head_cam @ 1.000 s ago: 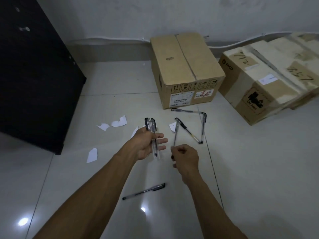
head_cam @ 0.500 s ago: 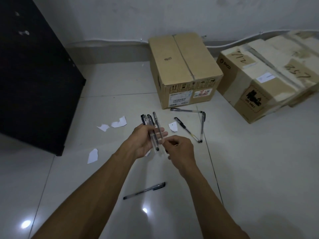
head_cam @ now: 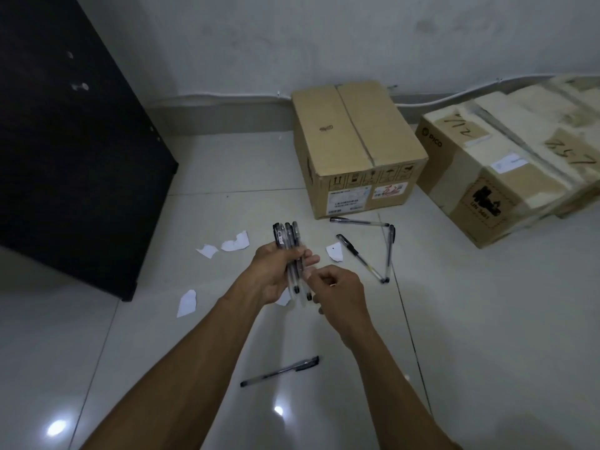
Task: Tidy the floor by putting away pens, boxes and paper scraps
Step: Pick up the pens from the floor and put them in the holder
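Our left hand (head_cam: 276,271) at frame centre gripped a bundle of pens (head_cam: 290,251), our right hand (head_cam: 337,287) beside it pinched their lower ends, one loose pen (head_cam: 280,371) lay below.

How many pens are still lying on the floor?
4: three pens before the closed box, one near pen between the forearms. Hands may hide more.

left hand (head_cam: 276,271) gripping pens (head_cam: 289,254); right hand (head_cam: 337,287) curled, touching them.
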{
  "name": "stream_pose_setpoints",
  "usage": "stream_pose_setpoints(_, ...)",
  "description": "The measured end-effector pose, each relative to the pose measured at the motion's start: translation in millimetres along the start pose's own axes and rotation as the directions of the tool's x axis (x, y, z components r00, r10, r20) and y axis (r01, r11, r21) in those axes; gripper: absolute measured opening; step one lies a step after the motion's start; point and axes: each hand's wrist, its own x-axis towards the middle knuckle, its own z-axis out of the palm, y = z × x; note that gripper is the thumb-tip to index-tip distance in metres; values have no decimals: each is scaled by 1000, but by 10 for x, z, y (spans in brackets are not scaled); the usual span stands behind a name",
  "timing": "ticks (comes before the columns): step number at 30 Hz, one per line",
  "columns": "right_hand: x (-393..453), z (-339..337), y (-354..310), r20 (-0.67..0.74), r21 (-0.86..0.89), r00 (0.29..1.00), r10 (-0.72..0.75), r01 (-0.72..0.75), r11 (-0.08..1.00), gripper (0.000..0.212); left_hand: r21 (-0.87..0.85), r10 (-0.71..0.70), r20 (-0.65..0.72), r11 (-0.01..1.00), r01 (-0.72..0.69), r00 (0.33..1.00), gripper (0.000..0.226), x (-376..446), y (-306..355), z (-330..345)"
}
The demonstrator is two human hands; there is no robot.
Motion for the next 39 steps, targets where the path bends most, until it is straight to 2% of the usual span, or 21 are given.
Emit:
stream_pose_setpoints(3,37,41,-49,-62,28,998,12,-10,1000,17,-24,35,2,999,-35,999,8,-3,59,-12)
stream_pose_setpoints(8,179,102,-281,-112,68,993,-23,31,997,8,-122,103,-15,987,-104,995,16,0,244,-6)
stream_pose_setpoints(12,299,137,-488,-90,88,990,-112,120,989,19,-176,124,-40,976,-129,992,20,37,414,30)
stream_pose_setpoints(15,418,180,-577,-91,92,987,-134,143,986,19,-191,150,-56,969,-158,987,19,114,525,59)
stream_pose_setpoints(19,674,251,-732,-112,31,972,-206,210,977,34,-160,224,-121,957,-242,967,16,277,739,97)
stream_pose_setpoints(22,926,279,-928,-120,2,960,-255,257,966,35,-158,244,-121,952,-262,962,19,375,1010,142)
stream_pose_setpoints(29,1384,309,-1852,-72,-20,933,-353,352,936,37,-190,303,-138,926,-325,943,14,428,1913,316)
stream_pose_setpoints(33,1389,196,-2508,-22,-37,913,-407,406,913,32,-228,278,-174,922,-313,945,24,269,2453,482)
stream_pose_setpoints(39,1060,-140,-3633,25,-91,928,-373,374,923,36,-215,227,-248,935,-282,942,14,-420,3238,891)
